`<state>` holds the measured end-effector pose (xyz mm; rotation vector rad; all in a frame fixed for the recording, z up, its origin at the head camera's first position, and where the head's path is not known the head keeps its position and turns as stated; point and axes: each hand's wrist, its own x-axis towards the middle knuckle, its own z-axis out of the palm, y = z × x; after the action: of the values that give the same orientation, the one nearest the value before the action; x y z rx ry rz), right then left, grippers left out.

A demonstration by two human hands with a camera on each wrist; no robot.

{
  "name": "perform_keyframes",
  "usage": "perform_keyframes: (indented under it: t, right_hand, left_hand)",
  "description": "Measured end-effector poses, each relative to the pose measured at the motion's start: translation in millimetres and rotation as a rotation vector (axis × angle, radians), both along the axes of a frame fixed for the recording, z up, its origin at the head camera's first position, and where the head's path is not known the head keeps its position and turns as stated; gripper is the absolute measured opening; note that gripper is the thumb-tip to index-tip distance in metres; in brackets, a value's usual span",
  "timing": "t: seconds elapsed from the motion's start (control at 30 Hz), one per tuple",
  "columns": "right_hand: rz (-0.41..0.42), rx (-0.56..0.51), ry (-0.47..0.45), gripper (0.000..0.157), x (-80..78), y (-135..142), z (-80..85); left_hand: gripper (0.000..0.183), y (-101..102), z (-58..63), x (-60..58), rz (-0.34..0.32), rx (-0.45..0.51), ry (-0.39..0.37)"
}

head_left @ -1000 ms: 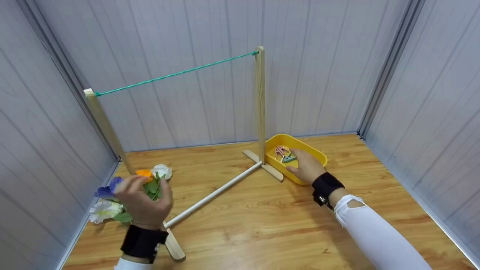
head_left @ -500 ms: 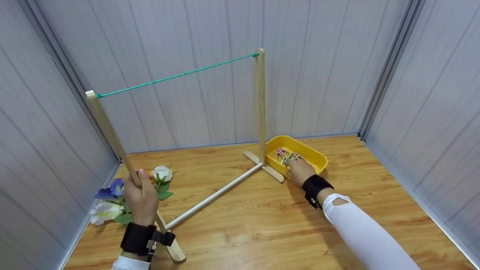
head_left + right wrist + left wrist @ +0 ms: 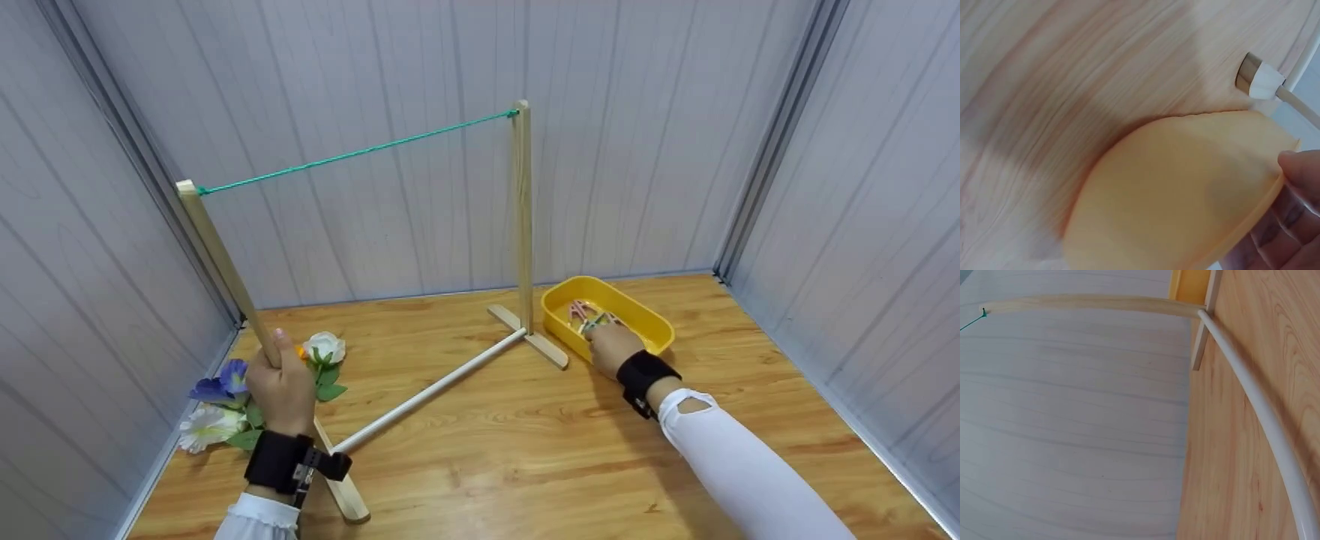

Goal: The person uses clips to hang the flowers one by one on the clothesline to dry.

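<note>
Wooden stand (image 3: 431,388) takes up left & ctr of the head frame, on the wood-grain table (image 3: 480,472), pale back wall (image 3: 390,232) behind. Its near post (image 3: 227,266) is at far left, slanting toward the upper left corner; far post (image 3: 524,225) is just right of ctr, approx vertical. White crossbar (image 3: 1266,417) runs low btwn them, diag thru mid-frame; green cord (image 3: 360,152) is strung btwn the tops, upper left to upper ctr. White R sleeve (image 3: 750,465) crosses lower right. Yellow tray (image 3: 634,315) sits right of ctr, just beside the far post's foot (image 3: 547,351). Flowers (image 3: 326,345), white, purple & a bit of orange, lie lower left, partly behind L hand (image 3: 283,390). That hand: fingers wrapped round near post, thumb up along it. R hand (image 3: 615,349), right of ctr: thumb & fingers pinching the tray's near wall btwn them, per R wrist view. Black wristbands (image 3: 277,459) on both. Clips (image 3: 579,310), pink, green etc., lie in tray's left end by R fingertips; can't tell if touching.
</note>
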<state>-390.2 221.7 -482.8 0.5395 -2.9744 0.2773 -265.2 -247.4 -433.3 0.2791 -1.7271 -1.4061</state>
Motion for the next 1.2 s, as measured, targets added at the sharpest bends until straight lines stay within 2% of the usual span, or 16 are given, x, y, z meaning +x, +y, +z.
perform_keyframes:
  t: [0.13,0.27,0.43,0.6,0.63,0.73,0.83,0.9,0.97,1.1,1.13,1.2]
  right_hand:
    - [0.0,0.035,-0.038,0.017,2.2,8.7,5.3]
    - [-0.011,0.057,-0.15,0.031,8.6,15.9,13.8]
    - [-0.01,0.129,-0.266,0.036,15.5,23.2,24.4]
    - [-0.003,0.164,-0.35,0.048,20.0,35.1,29.0]
    - [-0.001,0.162,-0.37,0.046,20.9,37.6,29.9]
    - [-0.012,0.127,-0.455,0.025,25.3,44.8,33.2]
    - [-0.054,0.073,-0.575,0.011,32.3,51.4,38.1]
    - [-0.065,0.051,-0.63,0.013,37.9,55.8,41.7]
    - [-0.071,0.033,-0.674,0.023,43.5,60.1,43.9]
    - [-0.05,0.021,-0.694,0.043,52.1,68.6,43.3]
    - [-0.079,-0.016,-0.724,0.045,55.0,70.1,43.0]
    - [-0.099,-0.067,-0.748,0.039,62.4,72.1,44.1]
  left_hand:
    - [0.059,1.3,-0.1,-7.4,-0.029,0.0,0.026]
    - [0.058,5.0,1.6,-11.6,-0.057,0.004,0.024]
    - [0.056,10.9,4.9,-17.5,-0.106,0.001,-0.023]
    - [0.056,13.8,8.5,-32.4,-0.178,0.043,-0.069]
    - [0.055,14.3,9.6,-35.1,-0.189,0.046,-0.078]
    - [0.054,15.3,10.7,-42.6,-0.214,0.038,-0.1]
    - [0.053,17.5,10.0,-47.6,-0.233,0.029,-0.106]
    - [0.053,19.5,8.9,-50.2,-0.254,0.033,-0.093]
    - [0.054,21.7,8.3,-51.4,-0.279,0.038,-0.086]
    - [0.055,25.3,8.9,-51.3,-0.338,0.038,-0.098]
    - [0.055,26.2,9.2,-50.6,-0.354,0.039,-0.105]
    - [0.055,28.1,9.4,-48.9,-0.372,0.037,-0.123]
